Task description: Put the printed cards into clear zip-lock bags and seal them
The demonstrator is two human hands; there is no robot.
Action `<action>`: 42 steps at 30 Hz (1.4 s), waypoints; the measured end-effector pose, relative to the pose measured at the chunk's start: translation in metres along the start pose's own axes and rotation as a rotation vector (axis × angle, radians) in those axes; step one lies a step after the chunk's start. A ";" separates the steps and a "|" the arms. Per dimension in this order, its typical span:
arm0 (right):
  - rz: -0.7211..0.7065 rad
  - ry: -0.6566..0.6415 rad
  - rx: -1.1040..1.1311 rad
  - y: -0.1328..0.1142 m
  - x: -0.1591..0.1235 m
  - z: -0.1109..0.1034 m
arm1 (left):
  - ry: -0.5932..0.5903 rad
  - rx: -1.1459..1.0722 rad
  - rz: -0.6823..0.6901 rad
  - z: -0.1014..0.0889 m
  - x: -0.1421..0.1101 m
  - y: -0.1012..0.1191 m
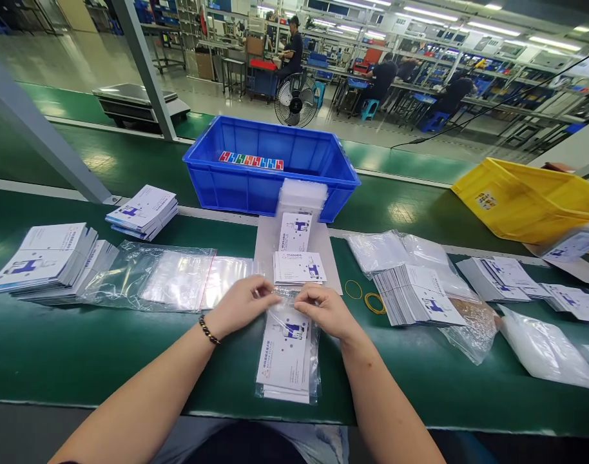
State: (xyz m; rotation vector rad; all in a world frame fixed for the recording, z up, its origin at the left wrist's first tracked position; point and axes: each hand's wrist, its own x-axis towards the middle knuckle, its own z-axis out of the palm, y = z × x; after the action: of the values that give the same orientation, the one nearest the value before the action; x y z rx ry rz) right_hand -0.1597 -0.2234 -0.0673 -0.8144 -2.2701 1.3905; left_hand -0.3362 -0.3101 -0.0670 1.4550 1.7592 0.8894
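Note:
A clear plastic bag (315, 367) with white printed booklets (283, 354) inside lies flat on the green table in front of me. My left hand (246, 299) pinches the bag's top edge at its left side. At the right side of the same edge, my right hand (326, 309) closes its thumb and fingers on the plastic. Just beyond my fingers sits a small stack of booklets (299, 265). Behind it, another booklet (295, 232) shows in front of a bundle of translucent bags (301, 193).
Left: booklet stacks (48, 254), (142, 209) and flat clear bags (173, 280). Right: rubber bands (374, 303), fanned booklets (420, 296) and bagged white items (548, 348). A blue bin (270, 190) stands ahead, a yellow bin (521, 200) far right. People work beyond a fan (296, 103).

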 end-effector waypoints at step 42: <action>-0.118 0.317 -0.439 0.000 0.002 0.046 | 0.033 -0.169 -0.003 0.032 0.001 0.000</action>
State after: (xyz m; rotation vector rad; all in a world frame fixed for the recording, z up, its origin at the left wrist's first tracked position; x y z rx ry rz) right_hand -0.1873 -0.2534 -0.0882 -0.9353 -2.3454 0.6588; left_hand -0.3097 -0.3061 -0.0843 1.3350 1.6656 1.0396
